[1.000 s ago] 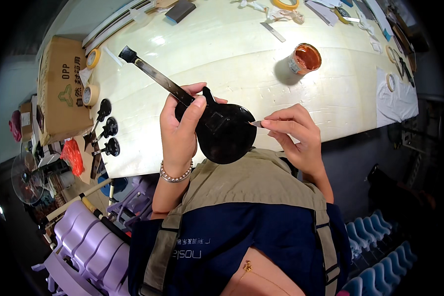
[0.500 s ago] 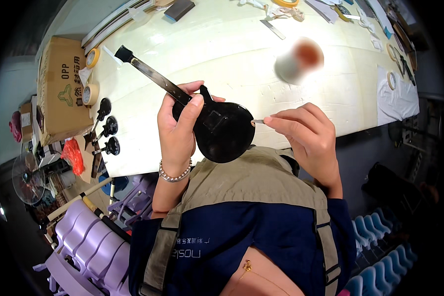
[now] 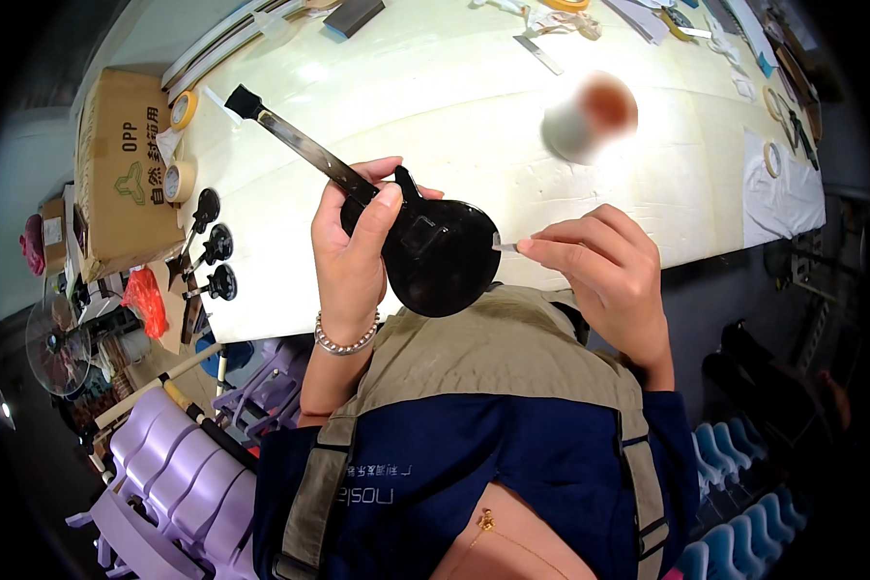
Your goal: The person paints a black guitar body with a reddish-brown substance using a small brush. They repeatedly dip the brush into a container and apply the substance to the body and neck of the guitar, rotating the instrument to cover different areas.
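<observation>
Left hand is wrapped around a black miniature guitar, held by the near edge of the table; a small flat tool is pinched by the right hand at the guitar's rim

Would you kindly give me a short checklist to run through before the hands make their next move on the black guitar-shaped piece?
1. Left hand holds the black guitar-shaped piece where neck meets body: ok.
2. Right hand pinches the small thin tool between thumb and fingers: ok.
3. Tool tip actually touches the body's right edge: cannot tell; it is right at it, but too small to judge.
4. Can stands apart from both hands: ok.
5. Can's contents readable: cannot tell, blurred.
6. Table free of loose items: not ok; a metal strip lies toward the far side.
</observation>
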`<state>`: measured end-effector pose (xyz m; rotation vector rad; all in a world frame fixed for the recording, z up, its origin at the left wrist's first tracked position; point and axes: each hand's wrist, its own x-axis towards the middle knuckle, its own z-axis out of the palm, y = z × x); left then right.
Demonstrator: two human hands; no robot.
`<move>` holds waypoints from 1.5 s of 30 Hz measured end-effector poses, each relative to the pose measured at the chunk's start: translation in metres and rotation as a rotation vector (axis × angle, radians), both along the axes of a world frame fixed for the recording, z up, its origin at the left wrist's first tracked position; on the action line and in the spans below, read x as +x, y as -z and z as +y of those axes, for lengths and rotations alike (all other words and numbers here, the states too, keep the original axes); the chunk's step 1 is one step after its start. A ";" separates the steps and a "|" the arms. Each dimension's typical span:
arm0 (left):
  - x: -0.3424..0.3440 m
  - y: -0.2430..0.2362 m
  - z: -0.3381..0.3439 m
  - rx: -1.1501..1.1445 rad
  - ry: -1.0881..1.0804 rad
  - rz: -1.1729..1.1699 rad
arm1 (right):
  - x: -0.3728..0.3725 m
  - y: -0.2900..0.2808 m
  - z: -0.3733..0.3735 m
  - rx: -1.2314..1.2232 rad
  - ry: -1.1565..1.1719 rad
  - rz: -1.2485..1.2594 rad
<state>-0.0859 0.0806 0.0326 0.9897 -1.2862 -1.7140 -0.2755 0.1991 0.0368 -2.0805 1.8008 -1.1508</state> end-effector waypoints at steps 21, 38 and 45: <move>0.002 0.003 -0.001 -0.013 -0.027 0.000 | 0.015 0.008 0.003 -0.087 0.037 0.051; 0.002 0.007 -0.004 -0.021 -0.073 -0.009 | 0.015 0.004 0.009 0.058 0.157 -0.201; -0.001 0.006 -0.005 0.022 -0.100 0.028 | 0.017 0.017 0.008 0.134 0.204 -0.466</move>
